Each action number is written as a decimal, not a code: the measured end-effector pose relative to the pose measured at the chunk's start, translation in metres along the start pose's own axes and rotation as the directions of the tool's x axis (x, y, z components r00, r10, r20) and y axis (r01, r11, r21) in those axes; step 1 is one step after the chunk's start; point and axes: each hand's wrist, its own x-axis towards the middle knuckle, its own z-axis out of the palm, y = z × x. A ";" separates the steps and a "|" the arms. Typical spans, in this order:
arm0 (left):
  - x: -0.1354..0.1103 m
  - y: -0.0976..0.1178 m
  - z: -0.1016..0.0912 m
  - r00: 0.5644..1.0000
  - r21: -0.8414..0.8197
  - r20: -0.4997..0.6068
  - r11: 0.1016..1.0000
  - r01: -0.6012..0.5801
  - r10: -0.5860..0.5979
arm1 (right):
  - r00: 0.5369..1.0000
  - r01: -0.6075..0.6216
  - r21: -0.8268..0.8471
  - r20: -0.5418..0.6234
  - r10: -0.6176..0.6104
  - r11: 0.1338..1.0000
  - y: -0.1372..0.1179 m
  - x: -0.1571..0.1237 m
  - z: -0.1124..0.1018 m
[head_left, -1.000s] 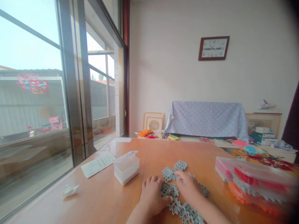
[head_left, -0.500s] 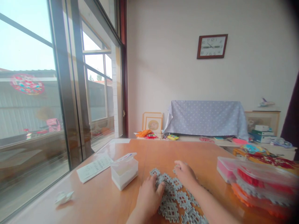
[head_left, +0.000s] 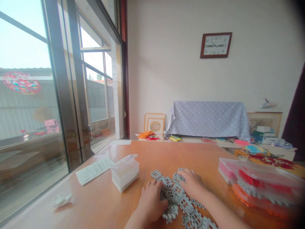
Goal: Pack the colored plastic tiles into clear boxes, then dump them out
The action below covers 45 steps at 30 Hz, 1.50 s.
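Left hand (head_left: 151, 200) flat, fingers together, pressing grey tiles (head_left: 177, 195) at desk (head_left: 107, 203) centre. Right hand (head_left: 193, 184) flat on far end. Tiles likely light, stiff plastic; joints may separate; grip by notched edges.

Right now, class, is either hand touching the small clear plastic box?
No: the left hand and right hand rest on the grey pieces; the clear box stands apart to their left.

Two hands, left hand (head_left: 150, 203) and right hand (head_left: 192, 185); one lidded box (head_left: 125, 173); one printed sheet (head_left: 94, 166); one crumpled paper (head_left: 62, 200); one wall clock (head_left: 215, 44).
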 end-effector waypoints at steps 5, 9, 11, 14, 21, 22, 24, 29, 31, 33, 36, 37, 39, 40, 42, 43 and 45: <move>0.003 -0.004 0.005 0.998 -0.027 -0.025 0.998 -0.051 0.051 | 0.999 0.048 0.110 0.019 -0.050 0.993 0.006 -0.017 -0.012; 0.003 -0.006 0.008 0.997 -0.089 -0.018 0.994 -0.071 0.070 | 0.998 -0.025 0.218 0.053 0.013 0.976 0.013 -0.032 -0.018; 0.004 -0.008 0.009 0.998 -0.098 -0.033 0.993 -0.064 0.061 | 0.996 -0.075 0.202 0.064 0.063 0.976 0.017 -0.039 -0.023; 0.006 -0.011 0.009 0.997 -0.092 -0.069 0.995 -0.025 0.018 | 0.992 -0.123 0.142 0.031 0.120 0.982 0.021 -0.046 -0.027; 0.009 -0.011 0.008 0.996 -0.001 -0.089 1.000 -0.030 0.030 | 0.989 -0.122 0.617 0.010 0.148 0.777 0.009 -0.037 -0.026; 0.010 -0.010 0.006 0.994 0.012 -0.102 0.999 -0.036 0.037 | 0.984 -0.115 0.697 -0.019 0.179 0.707 0.008 -0.035 -0.028; 0.010 -0.009 0.004 0.989 0.024 -0.139 0.998 -0.052 0.055 | 0.962 -0.143 0.804 -0.025 0.273 0.578 0.007 -0.033 -0.035; 0.011 -0.004 0.002 0.976 -0.006 -0.177 0.992 -0.129 0.126 | 0.907 -0.289 0.849 0.096 0.409 0.442 0.012 -0.049 -0.048; 0.011 -0.002 0.003 0.974 -0.017 -0.167 0.987 -0.160 0.155 | 0.900 -0.324 0.848 0.140 0.412 0.419 0.015 -0.057 -0.047; 0.012 -0.001 0.005 0.970 -0.018 -0.167 0.983 -0.184 0.178 | 0.907 -0.333 0.843 0.164 0.388 0.422 0.019 -0.063 -0.043; 0.014 -0.002 0.007 0.961 -0.004 -0.187 0.978 -0.208 0.204 | 0.940 -0.227 0.775 0.016 0.341 0.590 0.029 -0.063 -0.037; 0.014 -0.003 0.008 0.957 0.001 -0.200 0.977 -0.215 0.211 | 0.945 -0.181 0.723 -0.060 0.322 0.667 0.033 -0.062 -0.037; 0.016 -0.004 0.010 0.952 0.006 -0.216 0.975 -0.223 0.219 | 0.943 -0.136 0.607 -0.162 0.290 0.783 0.041 -0.059 -0.038; 0.017 -0.004 0.011 0.951 0.003 -0.222 0.975 -0.221 0.216 | 0.942 -0.138 0.560 -0.181 0.283 0.817 0.045 -0.058 -0.039; 0.017 0.001 0.012 0.955 -0.010 -0.225 0.979 -0.202 0.195 | 0.946 -0.171 0.475 -0.167 0.279 0.863 0.051 -0.058 -0.042; 0.017 0.005 0.013 0.957 -0.017 -0.219 0.980 -0.196 0.187 | 0.950 -0.186 0.432 -0.151 0.274 0.882 0.053 -0.059 -0.044; 0.016 0.017 0.014 0.962 -0.024 -0.189 0.979 -0.205 0.197 | 0.963 -0.190 0.346 -0.117 0.243 0.919 0.055 -0.062 -0.048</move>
